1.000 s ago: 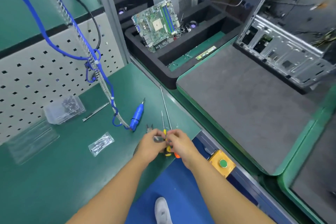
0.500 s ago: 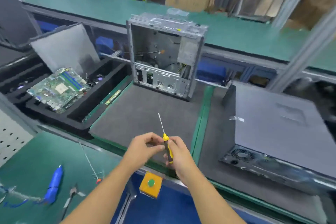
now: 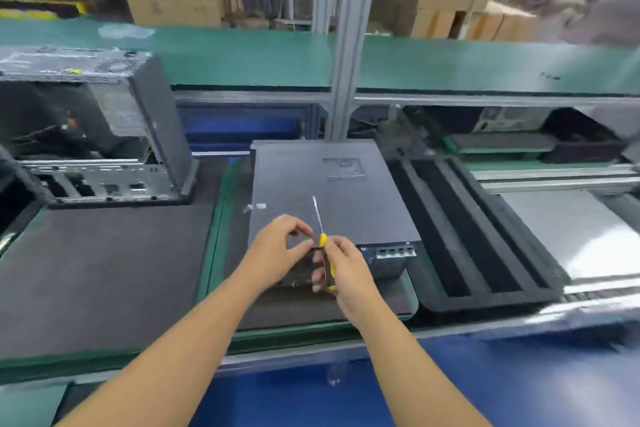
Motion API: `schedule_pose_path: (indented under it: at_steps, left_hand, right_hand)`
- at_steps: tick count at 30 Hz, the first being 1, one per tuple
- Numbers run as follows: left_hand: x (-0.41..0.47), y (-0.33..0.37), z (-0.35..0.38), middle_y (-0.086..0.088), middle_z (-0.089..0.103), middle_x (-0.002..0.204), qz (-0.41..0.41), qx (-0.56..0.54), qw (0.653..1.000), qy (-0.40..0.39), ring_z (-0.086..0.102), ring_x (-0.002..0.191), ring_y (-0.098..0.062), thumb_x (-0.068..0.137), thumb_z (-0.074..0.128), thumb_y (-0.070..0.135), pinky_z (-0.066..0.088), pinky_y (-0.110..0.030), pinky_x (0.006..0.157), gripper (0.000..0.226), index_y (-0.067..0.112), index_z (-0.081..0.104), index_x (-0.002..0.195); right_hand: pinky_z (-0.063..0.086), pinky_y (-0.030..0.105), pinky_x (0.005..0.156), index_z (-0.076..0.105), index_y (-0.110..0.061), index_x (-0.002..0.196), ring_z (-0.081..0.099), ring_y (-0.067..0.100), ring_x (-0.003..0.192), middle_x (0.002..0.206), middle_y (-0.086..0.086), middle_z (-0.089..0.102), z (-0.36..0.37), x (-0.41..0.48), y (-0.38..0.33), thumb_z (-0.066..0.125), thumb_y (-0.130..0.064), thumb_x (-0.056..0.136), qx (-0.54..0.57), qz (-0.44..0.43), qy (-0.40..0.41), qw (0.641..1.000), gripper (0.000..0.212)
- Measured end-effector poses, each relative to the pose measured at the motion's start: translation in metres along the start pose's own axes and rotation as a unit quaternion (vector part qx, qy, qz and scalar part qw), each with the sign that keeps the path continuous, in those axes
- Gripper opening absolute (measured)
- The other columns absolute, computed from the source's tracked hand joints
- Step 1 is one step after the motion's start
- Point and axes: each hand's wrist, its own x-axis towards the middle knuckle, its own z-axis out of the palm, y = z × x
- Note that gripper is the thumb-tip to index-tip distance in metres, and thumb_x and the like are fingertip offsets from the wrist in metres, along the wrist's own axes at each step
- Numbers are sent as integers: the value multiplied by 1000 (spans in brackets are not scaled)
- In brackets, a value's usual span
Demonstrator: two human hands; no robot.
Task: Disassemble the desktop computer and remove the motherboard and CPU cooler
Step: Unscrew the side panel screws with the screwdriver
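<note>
A closed black desktop computer (image 3: 332, 191) lies flat on a grey mat straight ahead. My right hand (image 3: 346, 267) grips the yellow-and-black handle of a screwdriver (image 3: 317, 215), whose thin shaft points up and away over the computer's lid. My left hand (image 3: 273, 250) is beside it, with thumb and forefinger curled in to the top of the handle. Both hands hover above the near end of the computer. At the left stands an opened, stripped chassis (image 3: 104, 135) with its inside facing me. No motherboard or cooler is in view.
A black foam tray (image 3: 467, 236) with long slots sits to the right of the computer, and a shiny metal panel (image 3: 568, 232) lies beyond it. A wide grey mat (image 3: 104, 270) covers the bench on the left. An aluminium post (image 3: 346, 45) rises behind the computer.
The view swung right from the tool bench past the empty chassis to the closed computer. My hands picked up the screwdriver and carried it over the computer.
</note>
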Motion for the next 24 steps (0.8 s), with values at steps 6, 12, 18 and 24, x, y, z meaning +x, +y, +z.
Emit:
schedule_pose_path:
  at_steps: [6, 12, 18, 24]
  left_hand:
    - [46, 38, 83, 12, 41, 151, 82, 159, 979, -99, 39, 138, -10, 85, 72, 31, 36, -34, 105, 45, 29, 57, 127]
    - [73, 59, 152, 12, 31, 159, 130, 187, 961, -159, 28, 147, -10, 94, 64, 36, 25, -36, 116, 53, 33, 47, 144]
    - [75, 61, 186, 6, 61, 136, 81, 41, 993, -69, 45, 137, -10, 85, 76, 14, 29, -22, 113, 29, 20, 74, 113]
    - [75, 66, 196, 5, 73, 116, 37, -10, 999, 1, 58, 122, -4, 73, 83, 7, 40, -27, 110, 22, 18, 78, 91]
  right_hand:
    - [33, 25, 40, 53, -16, 109, 41, 16, 43, 68, -1, 62, -98, -11, 1, 42, -23, 104, -24, 38, 81, 996, 14]
    - [31, 23, 41, 64, -33, 107, 36, 13, 44, 61, -6, 52, -172, -25, 8, 40, -33, 103, -74, 57, 127, 987, 24]
    - [28, 22, 42, 64, -35, 111, 31, 11, 42, 64, -4, 50, -194, -28, 14, 40, -29, 103, -87, 62, 127, 986, 26]
    - [25, 22, 43, 63, -36, 115, 31, 11, 44, 67, -2, 51, -187, -21, 13, 41, -29, 101, -89, 69, 124, 986, 27]
